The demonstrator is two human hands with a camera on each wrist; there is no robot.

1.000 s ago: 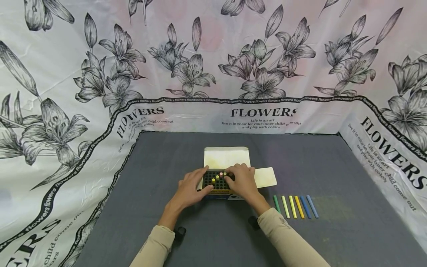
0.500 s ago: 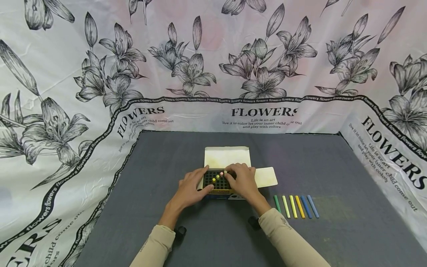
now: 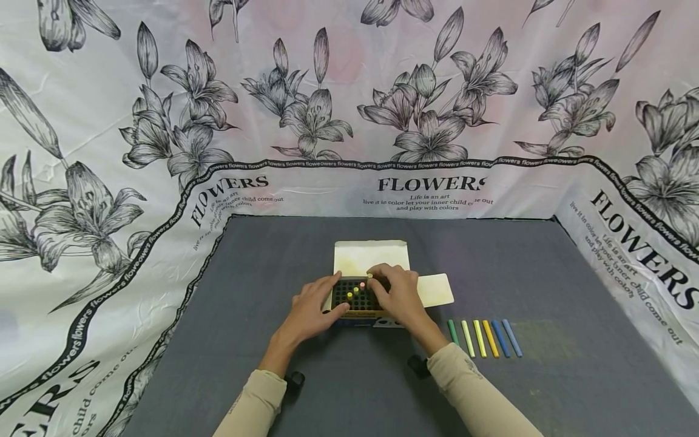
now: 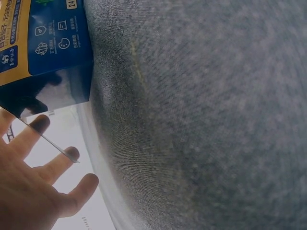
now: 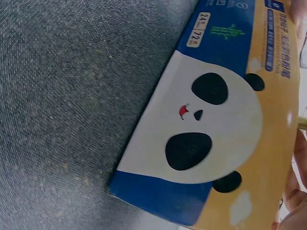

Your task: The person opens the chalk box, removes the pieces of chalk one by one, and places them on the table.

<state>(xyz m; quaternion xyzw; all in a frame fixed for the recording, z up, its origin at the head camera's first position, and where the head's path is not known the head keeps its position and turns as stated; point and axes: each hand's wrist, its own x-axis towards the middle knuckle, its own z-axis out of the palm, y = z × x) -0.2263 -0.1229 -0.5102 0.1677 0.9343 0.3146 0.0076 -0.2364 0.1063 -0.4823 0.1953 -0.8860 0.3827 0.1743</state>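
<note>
An opened box of chalk (image 3: 357, 314) sits on the table, its black grid of holes facing up. Several chalk sticks stand in the holes, among them a yellow one (image 3: 349, 296) and a pink one (image 3: 362, 285). My right hand (image 3: 401, 294) is over the box's right side, pinching a pale yellow chalk stick (image 3: 369, 276) between thumb and fingers; its lower end is hidden. At the box's left side rests my left hand (image 3: 311, 308), thumb near the front corner and fingers reaching to the back. In the left wrist view its fingers (image 4: 84, 189) extend, spread apart.
Several chalk sticks (image 3: 480, 338), green, yellow, orange and blue, lie in a row right of the box. The lid flap (image 3: 371, 256) is folded back, and a side flap (image 3: 435, 290) sticks out right. Flower-printed cloth (image 3: 317, 188) walls the table's back and sides.
My right hand has risen slightly and drawn the pale yellow chalk stick upward from the grid. The left hand stays in place at the box.
</note>
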